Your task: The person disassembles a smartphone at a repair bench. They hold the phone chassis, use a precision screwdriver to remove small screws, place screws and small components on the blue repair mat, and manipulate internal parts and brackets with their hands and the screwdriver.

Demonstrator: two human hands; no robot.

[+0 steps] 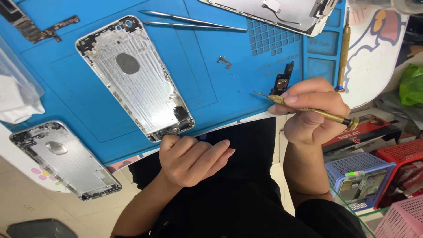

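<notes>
My right hand (310, 112) grips a slim brass screwdriver (317, 112) with its tip pointing left over the blue work mat (211, 83), near a small black part (282, 81). My left hand (191, 158) hangs loosely curled and holds nothing, just below the mat's near edge. It is close to the bottom corner of an open silver phone housing (134, 75) lying on the mat. A tiny bracket (224, 61) and a few specks like screws lie between the housing and the screwdriver tip.
Tweezers (194, 21) and a phone screen assembly (277, 13) lie at the mat's far side. A second brass screwdriver (343, 53) rests at the right. Another silver housing (64, 158) sits lower left. A circuit board (35, 26) lies upper left. Coloured baskets (379, 176) stand at the right.
</notes>
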